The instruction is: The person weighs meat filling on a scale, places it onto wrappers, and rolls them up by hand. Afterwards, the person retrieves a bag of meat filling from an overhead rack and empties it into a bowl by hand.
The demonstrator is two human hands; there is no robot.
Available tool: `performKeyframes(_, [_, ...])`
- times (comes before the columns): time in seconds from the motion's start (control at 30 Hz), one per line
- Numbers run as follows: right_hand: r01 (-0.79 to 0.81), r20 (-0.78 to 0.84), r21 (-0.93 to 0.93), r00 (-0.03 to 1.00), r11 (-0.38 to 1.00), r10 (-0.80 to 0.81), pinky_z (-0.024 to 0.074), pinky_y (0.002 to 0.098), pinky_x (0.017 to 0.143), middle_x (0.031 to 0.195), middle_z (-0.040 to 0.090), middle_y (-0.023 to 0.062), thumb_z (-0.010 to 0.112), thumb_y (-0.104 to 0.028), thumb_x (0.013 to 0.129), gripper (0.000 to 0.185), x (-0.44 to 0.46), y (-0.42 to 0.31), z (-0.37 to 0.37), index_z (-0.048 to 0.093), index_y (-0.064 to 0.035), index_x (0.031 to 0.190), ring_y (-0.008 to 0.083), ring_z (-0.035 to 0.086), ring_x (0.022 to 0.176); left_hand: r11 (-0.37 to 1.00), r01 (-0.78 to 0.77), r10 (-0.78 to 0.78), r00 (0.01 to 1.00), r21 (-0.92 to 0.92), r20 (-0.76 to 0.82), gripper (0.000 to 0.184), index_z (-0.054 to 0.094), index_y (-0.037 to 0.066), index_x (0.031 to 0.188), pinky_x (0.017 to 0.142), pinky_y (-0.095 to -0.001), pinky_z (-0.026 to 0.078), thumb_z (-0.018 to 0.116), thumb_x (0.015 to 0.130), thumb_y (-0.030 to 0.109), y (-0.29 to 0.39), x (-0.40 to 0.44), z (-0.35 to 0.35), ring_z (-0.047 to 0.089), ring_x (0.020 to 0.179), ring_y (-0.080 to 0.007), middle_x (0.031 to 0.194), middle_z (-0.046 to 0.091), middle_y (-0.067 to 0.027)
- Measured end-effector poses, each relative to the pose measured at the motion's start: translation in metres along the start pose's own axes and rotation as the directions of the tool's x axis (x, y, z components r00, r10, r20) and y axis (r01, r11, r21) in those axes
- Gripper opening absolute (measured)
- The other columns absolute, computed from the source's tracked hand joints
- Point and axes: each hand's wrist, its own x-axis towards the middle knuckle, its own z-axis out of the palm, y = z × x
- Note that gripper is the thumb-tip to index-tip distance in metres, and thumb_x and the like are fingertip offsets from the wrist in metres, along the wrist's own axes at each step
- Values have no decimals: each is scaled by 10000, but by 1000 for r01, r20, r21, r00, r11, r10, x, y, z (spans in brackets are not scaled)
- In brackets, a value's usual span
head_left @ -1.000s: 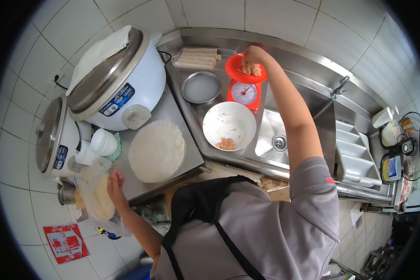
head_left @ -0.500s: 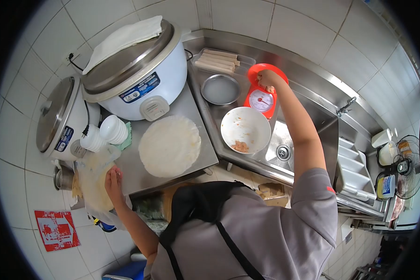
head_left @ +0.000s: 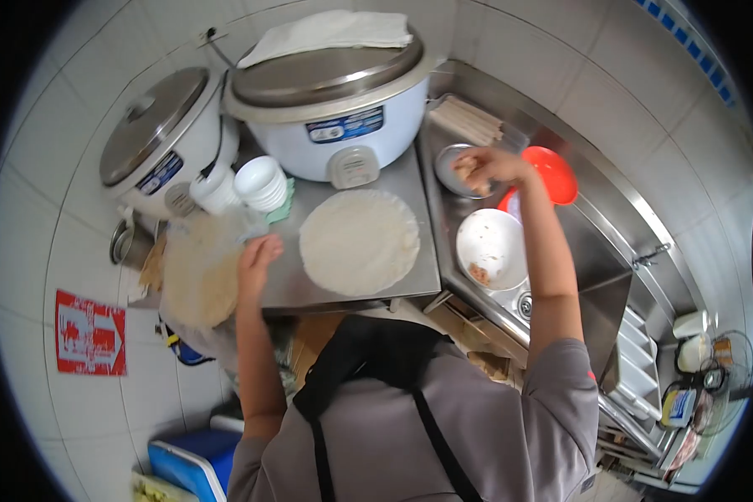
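Observation:
My right hand is closed around a lump of pinkish minced meat, above the round metal bowl and left of the red kitchen scale. Beneath my right wrist stands a white bowl, with some minced meat left inside. The scale's dial is mostly hidden by that arm. My left hand is slightly blurred, its fingers loosely bent with nothing visible in them. It hovers between a plastic bag of pale round sheets and a round white wrapper sheet lying on the steel table.
Two large rice cookers stand at the back, with stacked white cups in front. Pale rolls lie in a tray behind the metal bowl. On the right are the sink and a white divided tray.
My right hand has left the scale's pan with minced meat and moved left over the metal bowl. My left hand has lifted from the plastic bag toward the wrapper. The view has turned.

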Motion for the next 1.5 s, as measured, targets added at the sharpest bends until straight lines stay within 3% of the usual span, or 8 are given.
performKeyframes(0.13, [-93,32,-156,995,983,99,450,277,655,842,562,4,602,70,639,507,86,-3,129,503,-70,1116,140,535,713,992,-106,98,989,68,113,201,587,-12,1008,738,-265,465,532,877,130,-24,20,42,592,811,-141,918,612,-66])
performKeyframes(0.3, [358,-8,-725,850,589,-527,460,343,715,907,588,111,635,-9,645,506,139,62,203,507,-55,1132,270,579,770,886,-298,227,947,355,228,205,601,36,1009,783,-268,454,602,819,115,-39,16,81,595,885,-180,955,625,-62])
performKeyframes(0.5, [158,-335,-592,844,790,-420,433,357,786,887,619,73,671,-80,635,197,102,58,205,645,-58,829,282,548,871,733,-555,458,830,393,318,154,640,40,916,757,-297,465,629,774,99,-36,12,110,593,874,-234,950,625,-93])
performKeyframes(0.6, [136,-372,-768,701,626,-608,406,373,819,854,626,42,675,-146,648,165,106,74,224,667,-80,799,246,549,885,664,-608,484,793,436,369,148,651,43,903,746,-308,469,630,772,109,-47,19,114,595,863,-232,921,632,-90])
performKeyframes(0.77, [77,-357,-735,800,673,-482,350,409,879,944,590,34,679,-180,657,204,98,70,218,672,-109,848,238,493,991,828,-395,189,865,398,466,243,648,51,949,761,-319,467,671,732,159,-59,37,101,589,885,-243,959,622,-100])
performKeyframes(0.93, [-2,-404,-633,854,774,-328,287,436,928,985,548,24,711,-226,639,312,95,70,198,652,-112,923,252,435,1020,670,-619,433,775,411,461,435,617,62,1036,801,-333,443,740,641,197,-50,48,101,570,924,-257,1045,581,-104])
performKeyframes(1.27, [-123,-314,-784,924,608,-219,192,533,995,893,568,-10,758,-308,558,392,124,67,211,662,-129,893,223,444,1014,597,-597,98,717,536,690,526,574,30,1020,771,-372,438,773,571,218,-64,70,97,545,895,-309,936,571,-117])
performKeyframes(1.5, [-137,-322,-800,920,584,-226,116,582,1033,868,585,-34,741,-289,577,288,130,58,222,683,-156,825,209,445,1027,687,-614,263,708,388,656,390,605,37,922,726,-366,439,761,600,192,-59,57,82,554,824,-293,847,578,-101])
